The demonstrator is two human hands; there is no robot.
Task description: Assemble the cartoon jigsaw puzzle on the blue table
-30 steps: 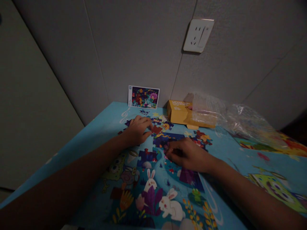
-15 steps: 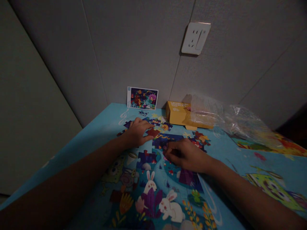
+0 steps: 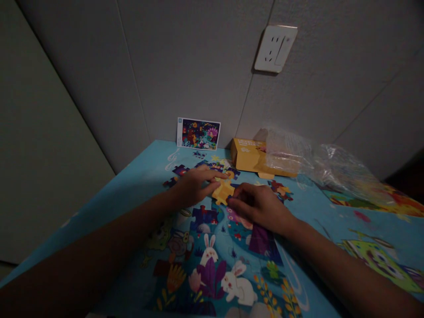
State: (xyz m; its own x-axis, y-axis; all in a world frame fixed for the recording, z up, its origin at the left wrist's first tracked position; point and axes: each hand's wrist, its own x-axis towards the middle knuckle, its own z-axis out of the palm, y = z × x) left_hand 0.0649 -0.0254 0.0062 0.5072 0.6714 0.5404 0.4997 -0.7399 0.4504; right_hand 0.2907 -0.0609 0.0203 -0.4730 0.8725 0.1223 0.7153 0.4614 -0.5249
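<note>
Between my two hands lies a yellow-faced jigsaw puzzle piece (image 3: pixel 223 191) with knobbed edges. My left hand (image 3: pixel 194 185) reaches over it from the left, its fingers stretched out and the tips at the piece's upper left edge. At its lower right edge, my right hand (image 3: pixel 258 205) pinches with thumb and fingers; the fingertips are partly hidden. Below them spreads a joined part of the jigsaw puzzle (image 3: pixel 228 256), with white rabbits, a frog and plants. Several loose puzzle pieces (image 3: pixel 180 170) lie behind my left hand, and more loose pieces (image 3: pixel 281 190) are beyond my right hand.
A small picture card (image 3: pixel 200 134) leans against the wall. Beside it lies a yellow box (image 3: pixel 248 157), partly covered by a clear plastic bag (image 3: pixel 331 163). The blue cartoon-printed table cover (image 3: pixel 132 176) runs back to the wall, where a socket (image 3: pixel 276 48) is mounted.
The yellow-faced piece now shows between my hands, where a dark blue patterned area showed before. My left hand has shifted right with its fingers stretched further; my right hand stays close by, pinching.
</note>
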